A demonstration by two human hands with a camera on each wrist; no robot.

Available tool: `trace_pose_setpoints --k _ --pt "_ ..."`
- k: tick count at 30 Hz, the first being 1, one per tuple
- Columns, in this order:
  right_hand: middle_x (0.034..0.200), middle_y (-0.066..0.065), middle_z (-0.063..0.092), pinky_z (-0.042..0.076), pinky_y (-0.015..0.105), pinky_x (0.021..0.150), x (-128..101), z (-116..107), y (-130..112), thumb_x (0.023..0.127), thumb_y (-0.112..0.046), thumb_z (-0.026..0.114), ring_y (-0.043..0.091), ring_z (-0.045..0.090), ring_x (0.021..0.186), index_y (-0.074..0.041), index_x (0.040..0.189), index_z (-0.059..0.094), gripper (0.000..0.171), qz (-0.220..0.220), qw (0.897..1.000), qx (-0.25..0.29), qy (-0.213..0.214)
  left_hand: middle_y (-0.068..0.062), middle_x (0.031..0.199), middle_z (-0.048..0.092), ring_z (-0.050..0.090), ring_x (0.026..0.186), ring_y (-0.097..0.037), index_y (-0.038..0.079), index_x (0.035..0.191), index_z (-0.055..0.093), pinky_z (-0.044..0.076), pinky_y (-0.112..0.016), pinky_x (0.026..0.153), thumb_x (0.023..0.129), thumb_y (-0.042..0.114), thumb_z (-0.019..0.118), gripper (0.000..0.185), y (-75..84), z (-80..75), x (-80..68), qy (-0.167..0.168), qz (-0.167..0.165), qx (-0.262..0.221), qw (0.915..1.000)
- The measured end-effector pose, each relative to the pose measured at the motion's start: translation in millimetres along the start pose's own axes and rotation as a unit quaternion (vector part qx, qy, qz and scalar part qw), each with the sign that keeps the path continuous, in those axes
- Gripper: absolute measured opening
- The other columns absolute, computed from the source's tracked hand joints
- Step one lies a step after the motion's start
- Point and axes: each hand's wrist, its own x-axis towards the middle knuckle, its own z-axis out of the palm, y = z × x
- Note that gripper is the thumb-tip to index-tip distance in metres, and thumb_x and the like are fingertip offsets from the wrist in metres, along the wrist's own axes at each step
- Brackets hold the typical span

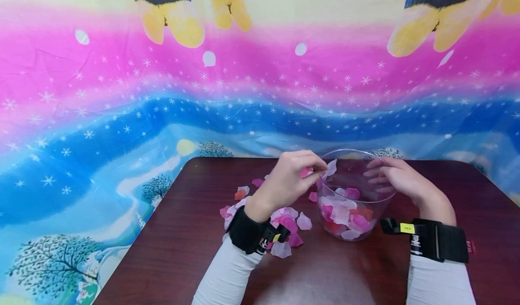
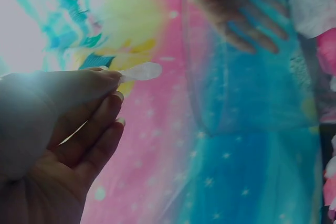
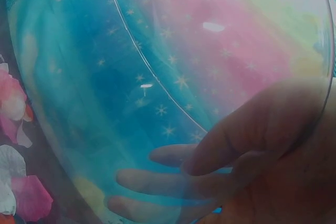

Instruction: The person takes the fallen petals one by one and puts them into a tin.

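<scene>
A clear plastic bowl (image 1: 367, 233) stands on the dark table and holds several pink, white and red petals (image 1: 345, 212). My left hand (image 1: 318, 169) hovers at the bowl's left rim and pinches a white petal (image 1: 331, 167) with a pink one (image 1: 305, 172) behind it. In the left wrist view the white petal (image 2: 139, 72) sticks out from the fingertips of my left hand (image 2: 113, 85). My right hand (image 1: 387, 178) grips the bowl's right side, fingers curled around the wall. Through the bowl wall (image 3: 131, 77) the fingers of my right hand (image 3: 157, 182) show.
Loose petals (image 1: 284, 224) lie scattered on the dark brown table (image 1: 183, 242) left of the bowl, under my left wrist. A bright patterned cloth (image 1: 122, 93) hangs behind and drapes past the table's left edge. Black straps sit on both wrists.
</scene>
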Motion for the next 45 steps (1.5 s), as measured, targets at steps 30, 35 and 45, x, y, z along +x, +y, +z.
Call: trace_pose_setpoints --k 30,35,45 --pt "0.14 0.035 0.051 0.058 0.049 0.09 0 0 0 0.106 -0.007 0.022 0.05 0.057 0.124 0.01 0.145 0.039 0.045 0.0 1.0 0.002 -0.004 -0.004 0.11 0.072 0.066 0.097 -0.013 0.007 0.114 0.074 0.054 -0.022 0.088 0.093 0.011 0.076 0.021 -31.2 -13.6 -9.4 -0.043 -0.094 0.025 0.9943" --pt "0.14 0.035 0.052 0.058 0.05 0.09 -1 1 2 0.106 -0.007 0.022 0.05 0.057 0.123 0.011 0.145 0.038 0.046 -0.001 1.0 0.003 -0.003 -0.005 0.123 0.068 0.066 0.107 -0.024 0.01 0.124 0.07 0.053 -0.036 0.095 0.096 0.017 0.075 0.029 -57.2 -38.7 -28.3 -0.078 -0.198 0.036 0.9764" --pt "0.139 0.036 0.052 0.058 0.051 0.09 0 0 2 0.107 -0.008 0.021 0.05 0.058 0.123 0.011 0.145 0.038 0.046 -0.005 1.0 -0.002 -0.001 -0.01 0.108 0.073 0.068 0.094 -0.02 0.004 0.114 0.073 0.055 -0.032 0.084 0.089 0.006 0.078 0.026 -99.1 -42.8 -52.3 -0.153 -0.314 0.074 0.934"
